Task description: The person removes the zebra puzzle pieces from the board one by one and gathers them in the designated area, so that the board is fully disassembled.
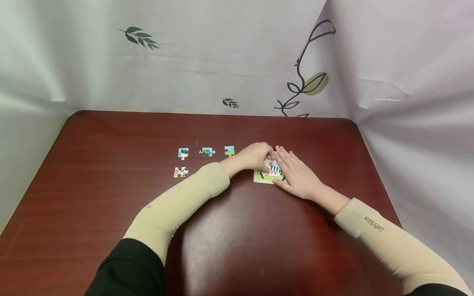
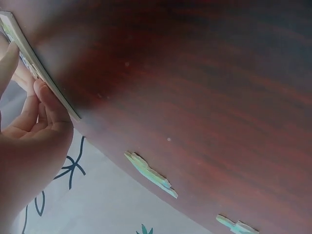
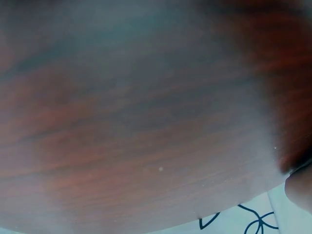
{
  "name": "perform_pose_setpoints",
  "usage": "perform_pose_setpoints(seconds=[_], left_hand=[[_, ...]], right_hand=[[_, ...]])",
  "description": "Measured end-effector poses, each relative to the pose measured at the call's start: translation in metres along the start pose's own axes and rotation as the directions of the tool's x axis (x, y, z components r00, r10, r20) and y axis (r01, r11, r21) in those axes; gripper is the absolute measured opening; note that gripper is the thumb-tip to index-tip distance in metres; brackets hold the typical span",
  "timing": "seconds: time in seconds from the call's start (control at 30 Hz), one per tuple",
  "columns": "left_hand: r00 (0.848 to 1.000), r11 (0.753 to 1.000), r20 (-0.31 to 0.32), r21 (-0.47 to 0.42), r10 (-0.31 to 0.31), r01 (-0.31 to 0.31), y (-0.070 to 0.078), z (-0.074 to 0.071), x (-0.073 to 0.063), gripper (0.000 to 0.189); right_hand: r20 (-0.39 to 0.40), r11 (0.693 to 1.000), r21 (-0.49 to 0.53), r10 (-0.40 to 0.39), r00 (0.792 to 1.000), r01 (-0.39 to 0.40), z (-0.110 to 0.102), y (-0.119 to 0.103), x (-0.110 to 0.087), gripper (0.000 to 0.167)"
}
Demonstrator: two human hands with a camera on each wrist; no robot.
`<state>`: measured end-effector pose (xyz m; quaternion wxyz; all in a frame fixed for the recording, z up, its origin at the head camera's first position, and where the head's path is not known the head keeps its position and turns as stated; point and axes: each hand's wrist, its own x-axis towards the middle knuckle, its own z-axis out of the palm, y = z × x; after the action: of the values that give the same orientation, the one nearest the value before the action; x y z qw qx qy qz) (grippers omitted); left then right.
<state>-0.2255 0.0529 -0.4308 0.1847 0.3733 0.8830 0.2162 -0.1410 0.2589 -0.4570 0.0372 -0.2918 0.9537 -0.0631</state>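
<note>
A small zebra jigsaw puzzle in a pale-edged tray (image 1: 260,181) lies on the table, partly covered by both hands. Over its upper left side, my left hand (image 1: 255,156) bends its fingers, with thumb and forefinger touching the puzzle; whether a piece sits between them is hidden. Flat across the right side rests my right hand (image 1: 299,174), its fingers straight and its thumb on the lower part. In the left wrist view, the left thumb and forefinger (image 2: 51,102) meet the tray near its edge (image 2: 53,87). The right wrist view catches only a bit of the right hand (image 3: 300,187).
Left of the tray lie loose puzzle pieces: a blue-and-green one (image 1: 229,151), a bluish one (image 1: 208,152), one with a zebra part (image 1: 183,153) and a pink-and-white one (image 1: 180,172). The dark red table (image 1: 237,230) ends at a patterned white curtain (image 1: 192,61).
</note>
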Motion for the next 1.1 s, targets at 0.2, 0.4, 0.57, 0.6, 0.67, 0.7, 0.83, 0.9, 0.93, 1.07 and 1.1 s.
perform_pose_setpoints(seconds=[0.2, 0.4, 0.57, 0.6, 0.67, 0.7, 0.83, 0.9, 0.93, 1.07, 1.1], left_hand=[[1.000, 1.000, -0.009, -0.029, 0.009, -0.010, -0.0002, -0.0018, -0.0011, 0.042], [1.000, 0.998, 0.000, -0.069, 0.008, -0.008, 0.0015, -0.0025, -0.0018, 0.040], [1.000, 0.998, 0.001, -0.062, 0.010, -0.010, 0.0016, -0.0018, -0.0014, 0.040], [1.000, 0.998, 0.001, -0.061, 0.010, -0.010, 0.0017, -0.0016, -0.0013, 0.040], [1.000, 0.998, 0.003, -0.060, 0.012, -0.011, 0.0021, -0.0017, -0.0015, 0.040], [1.000, 0.998, 0.002, -0.064, 0.012, -0.012, 0.0024, -0.0019, -0.0018, 0.040], [1.000, 0.997, -0.006, -0.074, 0.020, -0.021, 0.0036, -0.0025, -0.0032, 0.040], [1.000, 0.997, -0.018, -0.078, 0.026, -0.027, 0.0037, -0.0024, -0.0039, 0.037], [0.999, 0.997, -0.023, -0.075, 0.030, -0.032, 0.0037, -0.0022, -0.0043, 0.036], [0.998, 0.998, -0.037, -0.035, 0.055, -0.056, 0.0039, -0.0012, -0.0051, 0.024], [0.997, 0.998, -0.038, -0.025, 0.062, -0.063, 0.0041, -0.0012, -0.0053, 0.020]], right_hand=[[-0.002, 1.000, 0.005, 0.002, 1.000, -0.002, 0.0000, 0.0011, -0.0001, 0.091], [-0.004, 1.000, 0.003, 0.002, 1.000, -0.002, 0.0018, 0.0006, -0.0005, 0.092], [-0.018, 1.000, 0.009, -0.006, 1.000, 0.006, 0.0025, 0.0004, -0.0009, 0.092], [-0.021, 1.000, 0.010, -0.008, 1.000, 0.008, 0.0027, 0.0006, -0.0010, 0.091], [-0.024, 1.000, 0.006, -0.011, 1.000, 0.011, 0.0034, 0.0013, -0.0010, 0.091], [-0.025, 1.000, 0.006, -0.013, 1.000, 0.013, 0.0037, 0.0016, -0.0009, 0.090], [-0.025, 1.000, 0.007, -0.014, 1.000, 0.014, 0.0046, 0.0025, -0.0003, 0.090], [-0.027, 1.000, 0.007, -0.014, 1.000, 0.015, 0.0048, 0.0026, -0.0002, 0.091], [-0.027, 1.000, 0.007, -0.014, 1.000, 0.014, 0.0049, 0.0026, -0.0002, 0.091], [-0.023, 1.000, 0.008, -0.009, 1.000, 0.010, 0.0045, 0.0018, -0.0002, 0.091], [-0.023, 1.000, 0.008, -0.009, 1.000, 0.009, 0.0043, 0.0015, -0.0001, 0.091]])
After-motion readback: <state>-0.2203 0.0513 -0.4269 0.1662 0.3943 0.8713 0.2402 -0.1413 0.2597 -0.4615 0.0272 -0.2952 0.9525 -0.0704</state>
